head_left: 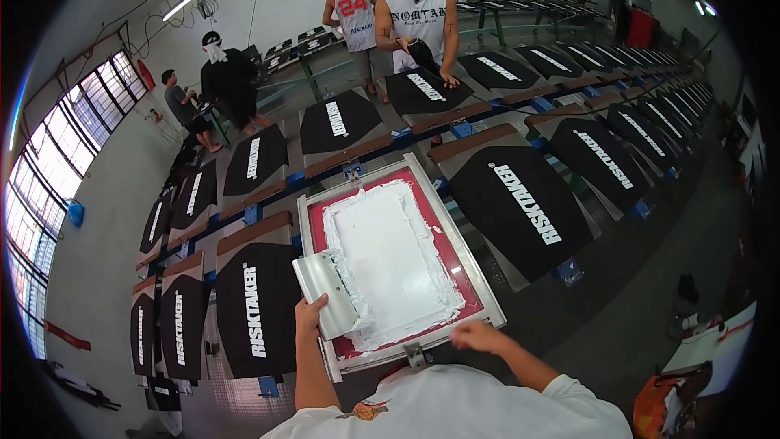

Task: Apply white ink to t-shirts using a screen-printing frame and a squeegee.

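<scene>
A screen-printing frame (479, 283) with a red-edged mesh lies in front of me, over the near row of the long printing table. Thick white ink (445, 297) rings its pale middle. My left hand (310, 315) grips a wide metal squeegee (327, 293) at the frame's left side; white ink coats the blade edge. My right hand (481, 338) is by the frame's near right corner, its fingers curled. Whether it holds or touches the frame is hard to see. A metal clamp (414, 355) sits on the frame's near bar, left of that hand.
Black fabric panels with white lettering lie on boards along both rows, such as one to the left (254, 309) and one to the right (524, 215). Across the table a person (416, 20) holds a dark tool over a panel (426, 96). Other people stand farther back.
</scene>
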`<state>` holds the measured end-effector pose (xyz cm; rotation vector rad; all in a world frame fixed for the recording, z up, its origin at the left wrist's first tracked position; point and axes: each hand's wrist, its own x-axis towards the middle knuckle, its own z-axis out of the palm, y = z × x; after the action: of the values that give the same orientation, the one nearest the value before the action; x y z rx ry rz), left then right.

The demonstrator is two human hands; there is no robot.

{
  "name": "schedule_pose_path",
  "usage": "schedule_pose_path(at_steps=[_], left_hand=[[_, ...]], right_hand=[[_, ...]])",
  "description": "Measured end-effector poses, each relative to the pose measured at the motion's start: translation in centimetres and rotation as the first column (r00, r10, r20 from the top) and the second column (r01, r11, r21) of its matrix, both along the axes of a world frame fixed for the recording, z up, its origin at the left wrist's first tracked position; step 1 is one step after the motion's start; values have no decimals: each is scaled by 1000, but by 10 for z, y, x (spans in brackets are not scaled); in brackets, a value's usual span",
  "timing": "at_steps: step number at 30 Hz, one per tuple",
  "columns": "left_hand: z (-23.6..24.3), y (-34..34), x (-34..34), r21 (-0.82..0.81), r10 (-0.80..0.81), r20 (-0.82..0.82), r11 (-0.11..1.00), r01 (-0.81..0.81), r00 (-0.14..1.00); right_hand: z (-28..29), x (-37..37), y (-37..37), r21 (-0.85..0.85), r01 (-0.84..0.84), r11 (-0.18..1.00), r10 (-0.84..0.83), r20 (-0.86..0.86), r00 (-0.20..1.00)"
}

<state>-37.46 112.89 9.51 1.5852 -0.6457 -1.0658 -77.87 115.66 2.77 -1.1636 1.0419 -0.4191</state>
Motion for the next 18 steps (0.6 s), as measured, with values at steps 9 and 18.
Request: schedule_pose_path(at_steps=[9,18], left_hand=[[14,1,-14,-75,-9,-35,997,7,999],[10,11,-10,-100,12,-19,995,-14,1000]], right_hand=[[-6,71,35,33,-380,924,381,-54,923],[-21,87,35,-35,-274,961,272,-60,960]])
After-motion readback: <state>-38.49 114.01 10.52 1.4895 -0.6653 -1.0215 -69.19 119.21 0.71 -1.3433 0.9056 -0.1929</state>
